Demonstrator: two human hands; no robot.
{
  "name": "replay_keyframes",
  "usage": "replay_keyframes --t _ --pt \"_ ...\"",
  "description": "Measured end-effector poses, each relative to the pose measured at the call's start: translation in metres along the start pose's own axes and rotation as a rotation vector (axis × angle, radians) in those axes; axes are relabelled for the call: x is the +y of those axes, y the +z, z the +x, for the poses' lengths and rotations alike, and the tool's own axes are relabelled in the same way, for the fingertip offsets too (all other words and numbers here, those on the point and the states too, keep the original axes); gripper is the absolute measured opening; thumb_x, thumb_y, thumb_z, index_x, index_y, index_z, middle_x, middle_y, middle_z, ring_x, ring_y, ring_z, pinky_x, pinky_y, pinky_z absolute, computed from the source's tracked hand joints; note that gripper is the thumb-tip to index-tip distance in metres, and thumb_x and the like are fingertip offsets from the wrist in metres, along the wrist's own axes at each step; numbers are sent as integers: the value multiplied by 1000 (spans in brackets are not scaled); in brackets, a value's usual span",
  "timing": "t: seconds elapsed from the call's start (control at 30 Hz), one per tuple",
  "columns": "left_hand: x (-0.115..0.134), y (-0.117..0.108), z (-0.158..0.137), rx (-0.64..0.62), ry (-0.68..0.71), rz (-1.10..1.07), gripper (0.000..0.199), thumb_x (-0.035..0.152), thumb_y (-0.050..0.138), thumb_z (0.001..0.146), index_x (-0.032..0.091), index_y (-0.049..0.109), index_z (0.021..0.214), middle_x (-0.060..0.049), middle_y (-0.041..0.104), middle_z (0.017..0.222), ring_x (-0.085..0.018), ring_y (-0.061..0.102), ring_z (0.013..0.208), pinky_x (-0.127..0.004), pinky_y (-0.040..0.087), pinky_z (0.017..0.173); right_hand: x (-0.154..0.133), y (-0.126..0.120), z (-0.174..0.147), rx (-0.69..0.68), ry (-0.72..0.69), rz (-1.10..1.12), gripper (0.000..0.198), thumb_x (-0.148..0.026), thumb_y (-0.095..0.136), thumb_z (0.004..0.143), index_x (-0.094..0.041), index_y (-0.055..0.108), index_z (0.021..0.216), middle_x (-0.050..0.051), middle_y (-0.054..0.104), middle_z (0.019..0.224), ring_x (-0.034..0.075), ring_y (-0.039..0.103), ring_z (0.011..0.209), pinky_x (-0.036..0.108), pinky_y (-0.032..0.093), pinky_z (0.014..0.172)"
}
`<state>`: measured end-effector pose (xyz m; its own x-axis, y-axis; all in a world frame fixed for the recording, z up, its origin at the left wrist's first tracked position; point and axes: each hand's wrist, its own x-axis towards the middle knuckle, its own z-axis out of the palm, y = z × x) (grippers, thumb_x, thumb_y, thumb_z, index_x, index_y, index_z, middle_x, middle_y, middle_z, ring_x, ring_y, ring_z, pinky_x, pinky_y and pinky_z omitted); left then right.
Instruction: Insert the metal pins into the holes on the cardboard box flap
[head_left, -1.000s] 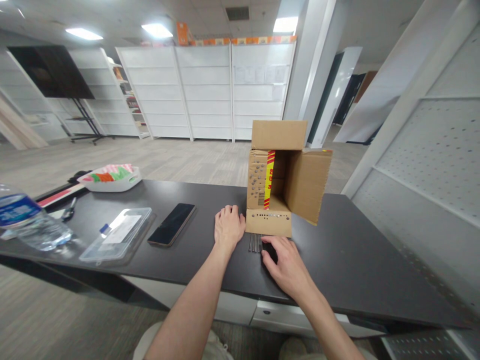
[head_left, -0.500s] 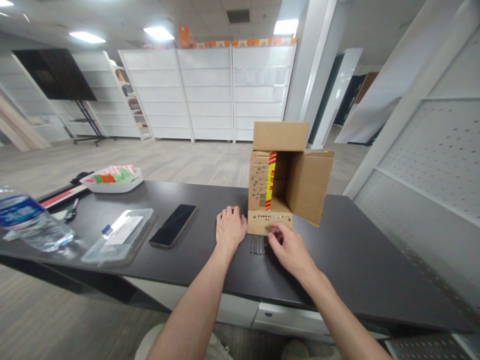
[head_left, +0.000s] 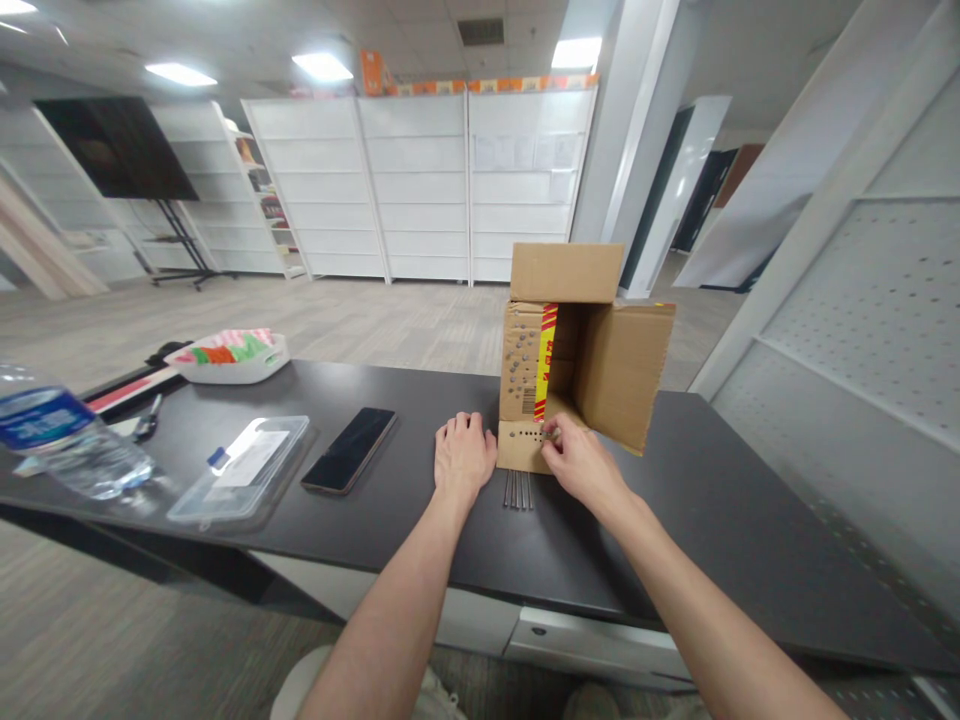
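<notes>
A cardboard box (head_left: 567,274) stands open toward me, its side flap swung right and its lower flap (head_left: 517,458) lying on the table. That lower flap has a row of small holes, with a grey stud at its left end. My right hand (head_left: 581,460) is over this flap, thumb and index finger pinched at the row of holes; anything between the fingertips is too small to make out. My left hand (head_left: 463,455) lies palm down on the table, fingers slightly bent, against the flap's left edge. Several metal nails (head_left: 517,492) lie side by side just in front of the flap.
Left of my hands are a black phone (head_left: 350,450), a clear plastic case (head_left: 240,475) and a water bottle (head_left: 71,440). A white basket (head_left: 240,372) with coloured contents sits at the back left of the dark table (head_left: 735,520). A perforated panel (head_left: 870,290) rises at the right.
My right hand has moved up onto the lower flap, and its thumb and index finger have closed into a pinch at the holes. My left hand stays in place.
</notes>
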<state>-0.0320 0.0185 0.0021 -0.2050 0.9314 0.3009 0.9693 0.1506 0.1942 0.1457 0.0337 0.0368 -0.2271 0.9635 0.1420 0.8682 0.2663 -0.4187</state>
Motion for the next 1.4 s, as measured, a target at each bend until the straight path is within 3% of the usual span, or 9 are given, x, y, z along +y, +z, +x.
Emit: replay_keyframes --t 0.33,0.97,1.13,1.4 --pt "0 2 1 1 -7 8 23 30 44 95 20 59 110 -10 62 116 -25 56 112 -40 40 99 -17 -10 8 -56 30 -170 19 -22 49 89 -23 60 104 9 71 95 26 68 85 30 40 64" --pt "1 0 -1 16 7 11 24 31 44 95 20 59 111 -10 63 115 -25 56 112 -40 39 99 -38 -24 9 -41 74 -196 22 -23 50 86 -20 62 105 12 70 95 28 68 87 33 45 69" --pt "0 0 -1 21 12 8 25 31 44 95 19 59 110 -10 63 113 -26 56 111 -40 40 98 -44 -36 4 -7 65 -177 20 -24 51 87 -21 61 103 10 68 93 27 67 83 33 42 67" --pt "0 1 -1 32 18 10 24 30 44 95 19 59 109 -10 63 114 -25 56 110 -40 40 97 -44 -47 -14 60 36 -95 5 -22 54 84 -23 55 89 2 66 80 19 61 70 27 27 55"
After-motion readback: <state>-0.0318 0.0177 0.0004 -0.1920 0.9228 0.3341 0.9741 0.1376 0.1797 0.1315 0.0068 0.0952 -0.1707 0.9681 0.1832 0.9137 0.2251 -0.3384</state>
